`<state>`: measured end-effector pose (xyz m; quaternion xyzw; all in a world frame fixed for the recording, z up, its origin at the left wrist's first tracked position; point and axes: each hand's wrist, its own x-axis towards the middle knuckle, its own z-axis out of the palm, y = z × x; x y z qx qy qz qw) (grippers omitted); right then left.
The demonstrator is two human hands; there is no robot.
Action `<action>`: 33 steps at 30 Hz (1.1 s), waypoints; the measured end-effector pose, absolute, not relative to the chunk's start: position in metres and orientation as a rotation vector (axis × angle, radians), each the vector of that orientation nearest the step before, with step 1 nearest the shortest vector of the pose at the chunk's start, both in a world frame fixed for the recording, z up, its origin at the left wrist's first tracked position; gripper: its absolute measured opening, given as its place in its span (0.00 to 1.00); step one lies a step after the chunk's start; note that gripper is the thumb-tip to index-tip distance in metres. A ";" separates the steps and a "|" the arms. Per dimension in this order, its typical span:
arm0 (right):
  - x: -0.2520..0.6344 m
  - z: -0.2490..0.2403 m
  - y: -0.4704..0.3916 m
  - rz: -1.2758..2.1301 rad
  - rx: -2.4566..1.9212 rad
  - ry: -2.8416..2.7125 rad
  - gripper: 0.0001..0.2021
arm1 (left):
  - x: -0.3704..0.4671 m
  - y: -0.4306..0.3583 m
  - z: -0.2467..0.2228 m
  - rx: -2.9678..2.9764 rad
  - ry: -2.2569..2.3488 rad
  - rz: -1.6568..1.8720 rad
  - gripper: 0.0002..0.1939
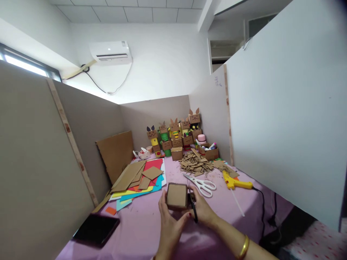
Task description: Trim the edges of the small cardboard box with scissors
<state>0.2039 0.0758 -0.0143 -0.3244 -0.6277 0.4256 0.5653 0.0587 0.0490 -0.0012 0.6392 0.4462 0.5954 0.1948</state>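
A small square cardboard box (176,195) is held up over the purple cloth in front of me. My left hand (169,220) is closed around its left side and lower edge, thumb toward the right. My right hand (202,209) is closed on a pair of black-handled scissors (193,207). Their blades point away from me along the box's right side; whether they touch the cardboard I cannot tell. White-handled scissors (205,185) lie just beyond my right hand. Several loose cardboard pieces and coloured sheets (141,195) lie to the left.
A yellow glue gun (235,183) with a black cord lies at the right. Cardboard scraps (195,162) are heaped behind, near a box of markers (210,151). Several cardboard animal figures (175,133) stand at the back. A black tablet-like slab (97,230) lies front left.
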 end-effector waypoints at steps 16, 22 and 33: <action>0.212 -0.005 0.066 1.111 -0.787 -1.434 0.29 | 0.042 0.042 -0.008 1.922 1.153 1.654 0.39; 0.213 -0.001 0.065 1.256 -0.727 -1.363 0.32 | 0.037 0.035 -0.006 2.337 1.093 1.392 0.42; 0.211 0.000 0.065 1.295 -0.661 -1.306 0.41 | 0.035 0.049 -0.006 2.174 1.193 1.402 0.31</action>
